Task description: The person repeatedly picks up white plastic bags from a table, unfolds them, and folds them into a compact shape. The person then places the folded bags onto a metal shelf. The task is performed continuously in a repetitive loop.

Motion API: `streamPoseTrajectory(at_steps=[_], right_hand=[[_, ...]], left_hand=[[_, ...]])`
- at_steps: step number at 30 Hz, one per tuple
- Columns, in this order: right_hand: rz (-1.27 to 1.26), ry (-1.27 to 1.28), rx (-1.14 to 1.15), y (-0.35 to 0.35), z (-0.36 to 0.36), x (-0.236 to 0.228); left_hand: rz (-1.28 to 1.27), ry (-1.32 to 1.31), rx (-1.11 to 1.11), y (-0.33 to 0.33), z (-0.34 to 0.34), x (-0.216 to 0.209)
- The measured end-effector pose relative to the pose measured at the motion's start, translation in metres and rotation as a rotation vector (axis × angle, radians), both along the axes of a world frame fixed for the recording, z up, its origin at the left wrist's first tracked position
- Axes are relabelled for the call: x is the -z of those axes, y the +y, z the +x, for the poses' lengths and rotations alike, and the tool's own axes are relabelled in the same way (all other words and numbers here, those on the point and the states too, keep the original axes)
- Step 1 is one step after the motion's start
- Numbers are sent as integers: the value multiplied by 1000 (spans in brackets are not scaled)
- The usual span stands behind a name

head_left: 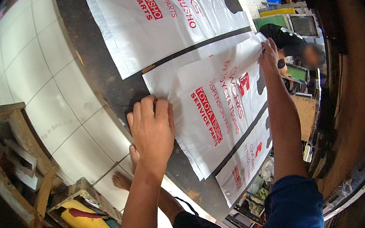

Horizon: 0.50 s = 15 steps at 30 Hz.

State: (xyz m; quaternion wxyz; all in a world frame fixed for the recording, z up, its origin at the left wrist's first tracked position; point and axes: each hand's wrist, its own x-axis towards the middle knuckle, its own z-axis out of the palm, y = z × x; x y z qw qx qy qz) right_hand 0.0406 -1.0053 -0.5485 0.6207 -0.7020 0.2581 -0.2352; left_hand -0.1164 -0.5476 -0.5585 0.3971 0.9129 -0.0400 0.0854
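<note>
A white plastic bag with red print and a cut-out handle edge lies on a dark, narrow tabletop. My right hand holds its far right corner, fingers closed on the film. At the bag's left edge, my left hand has its fingers curled down around the far left corner; the fingertips are partly hidden. The bag's far edge is raised and creased between my hands. Beneath it, a second white sheet of film shows along the far side.
Another printed white bag lies farther along the tabletop, and one more lies nearer. A wooden rack and a crate with a yellow container stand at left. Framed screens and a crouching person are at right.
</note>
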Motion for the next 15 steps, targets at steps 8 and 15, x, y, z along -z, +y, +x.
streamPoseTrajectory(at_steps=[8, 15], right_hand=[[-233, 70, 133, -28, -29, -14], [-1422, 261, -448, 27, -55, -7]], left_hand=[[-68, 122, 29, -8, 2, -7], [-34, 103, 29, -4, -1, -7]])
